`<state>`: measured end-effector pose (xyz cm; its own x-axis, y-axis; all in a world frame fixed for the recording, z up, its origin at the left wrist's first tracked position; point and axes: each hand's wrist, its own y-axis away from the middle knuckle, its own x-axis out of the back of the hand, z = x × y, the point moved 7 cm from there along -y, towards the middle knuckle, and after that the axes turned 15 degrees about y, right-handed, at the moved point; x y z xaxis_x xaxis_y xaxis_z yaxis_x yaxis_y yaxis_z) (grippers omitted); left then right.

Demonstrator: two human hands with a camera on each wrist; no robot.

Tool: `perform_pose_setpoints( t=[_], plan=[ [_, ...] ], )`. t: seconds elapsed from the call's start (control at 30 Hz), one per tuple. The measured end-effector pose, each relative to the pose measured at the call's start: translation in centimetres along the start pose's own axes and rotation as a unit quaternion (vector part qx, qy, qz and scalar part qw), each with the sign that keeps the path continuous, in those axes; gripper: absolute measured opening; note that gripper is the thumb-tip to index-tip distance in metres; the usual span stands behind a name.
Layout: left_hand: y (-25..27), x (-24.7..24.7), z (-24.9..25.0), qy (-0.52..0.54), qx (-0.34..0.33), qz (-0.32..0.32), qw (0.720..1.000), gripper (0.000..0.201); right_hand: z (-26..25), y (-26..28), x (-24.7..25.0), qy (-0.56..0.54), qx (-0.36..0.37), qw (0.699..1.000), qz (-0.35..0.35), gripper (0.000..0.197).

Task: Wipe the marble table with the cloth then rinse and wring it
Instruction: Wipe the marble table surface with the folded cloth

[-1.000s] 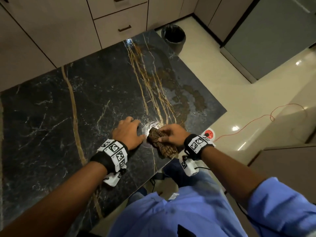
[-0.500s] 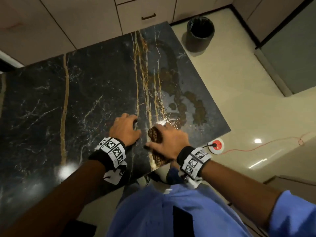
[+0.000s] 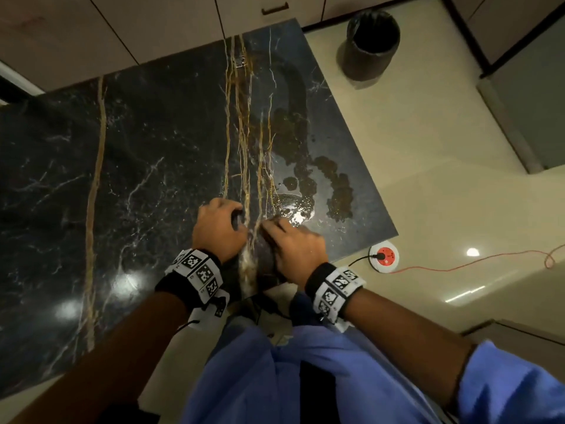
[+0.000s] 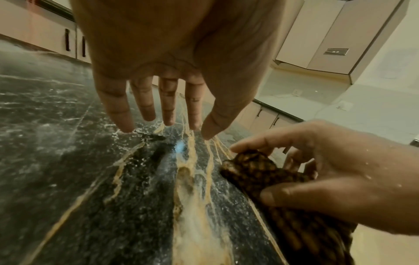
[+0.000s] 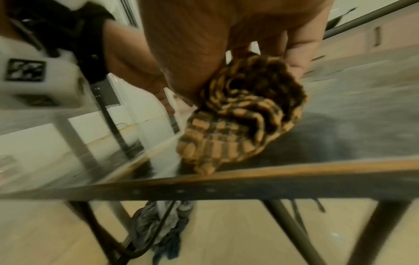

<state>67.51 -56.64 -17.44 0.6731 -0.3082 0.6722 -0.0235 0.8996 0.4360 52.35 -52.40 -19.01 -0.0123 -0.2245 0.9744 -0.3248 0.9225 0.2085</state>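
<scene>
The black marble table (image 3: 128,166) with gold veins fills the left of the head view. Brown wet smears (image 3: 336,191) lie near its right edge. My right hand (image 3: 293,243) grips a bunched brown-and-tan checked cloth (image 5: 244,111) against the marble by the near edge; in the head view the hand hides most of the cloth. The cloth (image 4: 267,172) shows under the right hand's fingers in the left wrist view. My left hand (image 3: 218,228) stands just left of it, fingers (image 4: 147,105) spread and straight, tips touching the marble (image 4: 68,161).
A black waste bin (image 3: 371,44) stands on the floor past the table's far right corner. A red-and-white socket (image 3: 384,256) with a red cable lies on the floor right of the table. Cabinets line the far wall. Metal table legs (image 5: 381,231) show below the edge.
The right hand has pushed the cloth forward and turned over it, so the cloth is now mostly hidden in the head view. The left hand stays put on the marble. The head view has shifted.
</scene>
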Motion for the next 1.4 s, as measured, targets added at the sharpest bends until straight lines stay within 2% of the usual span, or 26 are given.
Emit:
perform_pose_setpoints(
  t=[0.17, 0.23, 0.33, 0.57, 0.67, 0.73, 0.8, 0.9, 1.0, 1.13, 1.23, 1.4],
  plan=[
    [0.1, -0.2, 0.2, -0.033, -0.030, -0.043, 0.998, 0.041, 8.1, 1.3, 1.8, -0.025, -0.176, 0.984, 0.012, 0.053],
    [0.1, 0.4, -0.2, -0.050, -0.038, -0.050, 0.997, 0.039, 9.2, 1.4, 2.4, -0.050, -0.202, 0.978, 0.013, 0.056],
    [0.1, 1.4, -1.4, -0.061, -0.052, -0.052, 0.995, 0.037, 6.1, 1.2, 2.9, -0.098, -0.167, 0.981, 0.020, 0.061],
    [0.8, 3.9, -5.3, -0.060, -0.050, -0.040, 0.996, 0.037, -9.6, 1.6, 1.1, -0.118, 0.018, 0.992, -0.037, 0.065],
    [1.3, 4.6, -6.9, -0.055, -0.042, -0.030, 0.997, 0.037, -12.9, 2.0, -1.1, -0.088, 0.037, 0.993, -0.063, 0.067],
    [1.7, 4.7, -7.7, -0.053, -0.038, -0.029, 0.997, 0.037, -13.2, 2.2, -2.0, -0.065, 0.020, 0.995, -0.066, 0.068],
    [2.1, 4.5, -8.4, -0.055, -0.036, -0.036, 0.997, 0.037, -12.5, 2.5, -2.2, -0.045, -0.002, 0.998, -0.054, 0.066],
    [2.5, 3.8, -8.6, -0.071, -0.037, -0.057, 0.995, 0.040, -8.5, 3.7, -1.9, -0.037, -0.048, 0.998, -0.028, 0.061],
    [2.7, 3.2, -8.1, -0.093, -0.057, -0.072, 0.992, 0.043, -1.1, 5.2, -1.2, -0.026, -0.132, 0.991, -0.006, 0.058],
    [2.7, 2.5, -7.1, -0.100, -0.068, -0.077, 0.990, 0.045, 9.0, 6.2, 0.5, 0.007, -0.259, 0.966, -0.001, 0.060],
    [2.7, 1.9, -6.0, -0.112, -0.077, -0.076, 0.988, 0.046, 10.4, 5.5, 1.7, 0.026, -0.237, 0.971, -0.007, 0.063],
    [2.2, 1.2, -4.5, -0.130, -0.071, -0.070, 0.986, 0.049, 2.1, 2.8, 2.1, -0.044, -0.098, 0.994, 0.034, 0.058]
  ],
)
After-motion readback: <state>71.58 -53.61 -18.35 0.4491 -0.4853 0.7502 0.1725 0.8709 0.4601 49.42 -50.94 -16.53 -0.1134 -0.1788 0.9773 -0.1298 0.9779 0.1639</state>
